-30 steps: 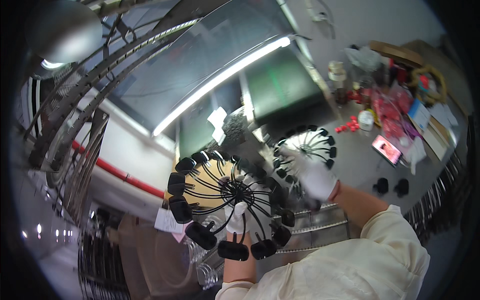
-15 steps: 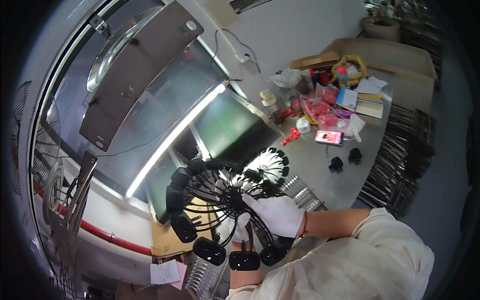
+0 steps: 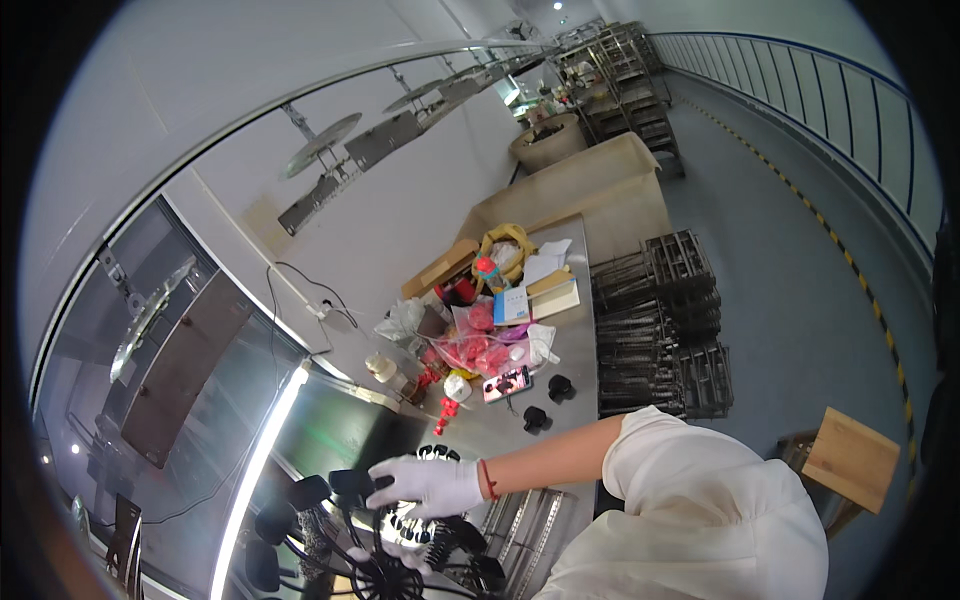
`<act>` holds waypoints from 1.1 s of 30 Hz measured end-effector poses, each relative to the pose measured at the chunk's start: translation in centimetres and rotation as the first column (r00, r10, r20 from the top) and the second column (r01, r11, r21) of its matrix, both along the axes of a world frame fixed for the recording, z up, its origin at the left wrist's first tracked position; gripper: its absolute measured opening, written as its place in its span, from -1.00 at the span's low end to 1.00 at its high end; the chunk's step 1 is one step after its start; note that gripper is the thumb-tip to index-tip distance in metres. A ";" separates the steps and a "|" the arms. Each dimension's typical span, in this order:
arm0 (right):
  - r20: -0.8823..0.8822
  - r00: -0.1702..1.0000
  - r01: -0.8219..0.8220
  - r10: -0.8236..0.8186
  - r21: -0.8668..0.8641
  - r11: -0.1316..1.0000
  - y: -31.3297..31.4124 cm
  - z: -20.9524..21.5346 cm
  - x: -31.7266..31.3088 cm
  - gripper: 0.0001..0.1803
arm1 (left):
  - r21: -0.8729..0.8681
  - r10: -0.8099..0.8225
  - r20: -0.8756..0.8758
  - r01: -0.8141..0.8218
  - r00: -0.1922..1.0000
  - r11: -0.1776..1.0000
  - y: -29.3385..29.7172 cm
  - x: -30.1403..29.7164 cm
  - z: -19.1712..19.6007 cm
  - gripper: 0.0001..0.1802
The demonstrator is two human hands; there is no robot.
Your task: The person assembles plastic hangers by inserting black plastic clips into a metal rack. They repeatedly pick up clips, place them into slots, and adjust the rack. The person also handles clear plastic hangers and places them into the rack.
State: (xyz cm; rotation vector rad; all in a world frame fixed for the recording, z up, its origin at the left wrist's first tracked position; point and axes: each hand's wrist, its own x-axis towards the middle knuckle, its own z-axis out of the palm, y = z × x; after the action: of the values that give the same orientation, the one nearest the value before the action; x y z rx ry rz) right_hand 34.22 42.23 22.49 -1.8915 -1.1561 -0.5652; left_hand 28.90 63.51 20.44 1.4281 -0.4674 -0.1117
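Note:
A large black spoked wheel [image 3: 350, 560] with round black caps on its spoke ends fills the lower left, cut off by the picture's edge. A smaller spoked disc [image 3: 432, 525] with small black pegs lies against it. My right hand [image 3: 425, 485], in a white glove with a red band at the wrist, reaches across from the right. Its fingers close on the capped rim of the wheel. Below it only a piece of my gloved left hand [image 3: 400, 552] shows, near the wheel's hub, mostly hidden by spokes.
A steel table [image 3: 570, 350] carries a phone [image 3: 507, 383], two loose black caps [image 3: 548, 402], red bags, bottles and a cardboard box. Stacked wire racks [image 3: 660, 320] stand on the floor beside it. A wooden stool [image 3: 850, 460] is at the right. A bright light strip [image 3: 262, 470] runs at the left.
The view has swung toward the table and the floor. The wheel has dropped to the lower left edge, and my right hand now reaches over its rim.

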 end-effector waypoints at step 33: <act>-0.276 0.948 -0.300 0.160 -0.605 0.737 -8.6 2.0 9.6 -0.70 | 0.638 -0.357 0.191 0.160 0.914 0.753 -1.5 1.7 4.7 -0.02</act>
State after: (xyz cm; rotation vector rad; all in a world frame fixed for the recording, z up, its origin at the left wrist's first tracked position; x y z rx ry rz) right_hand 43.77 33.63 24.52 -2.2446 -1.5447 0.2159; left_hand 30.62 61.97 25.16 2.0308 -0.9539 -0.2965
